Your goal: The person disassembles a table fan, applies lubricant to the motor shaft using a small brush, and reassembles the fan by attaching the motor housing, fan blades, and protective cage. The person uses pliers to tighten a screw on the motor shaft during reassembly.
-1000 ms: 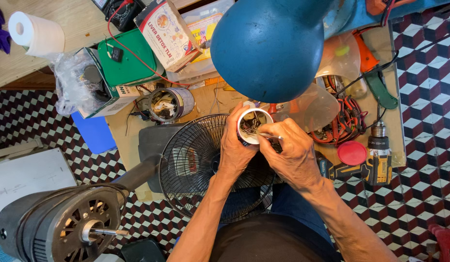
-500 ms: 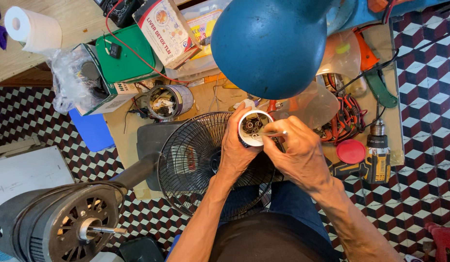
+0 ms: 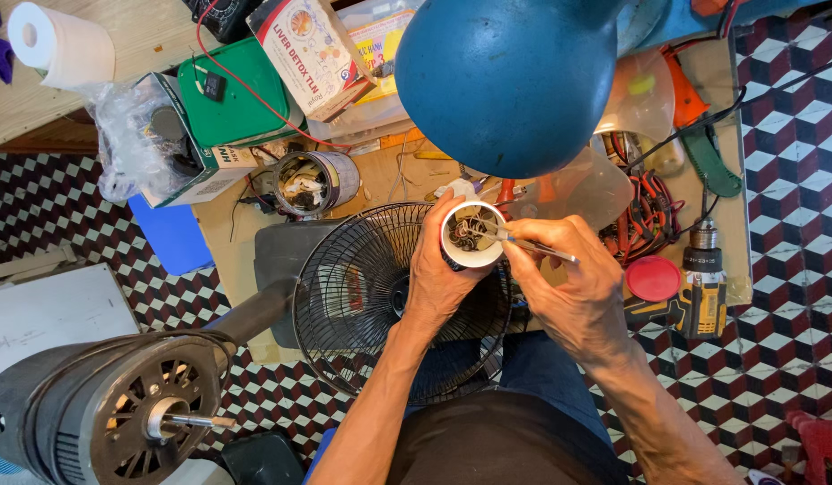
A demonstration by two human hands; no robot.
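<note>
1. The left hand (image 3: 441, 274) is wrapped around a small white cup (image 3: 471, 237), fingers curled about its side, holding it with the mouth facing up.
2. Tangled dark wires and small parts lie inside the cup.
3. The right hand (image 3: 573, 287) sits just right of the cup, fingers pinched together on a thin metal tool (image 3: 531, 244) whose tip reaches in over the cup's rim.
4. Directly below the cup is a black wire fan guard (image 3: 371, 296), lying flat under both hands.
5. Above the cup hangs a large blue lamp shade (image 3: 510, 81).
6. Left of the cup, on the worktop (image 3: 220, 235), stands an open metal can (image 3: 315, 182).
7. Right of the cup lie a red lid (image 3: 653, 277) and a yellow-and-black drill (image 3: 701, 287).
8. Far lower left of the cup stands a grey fan motor (image 3: 119, 404).
</note>
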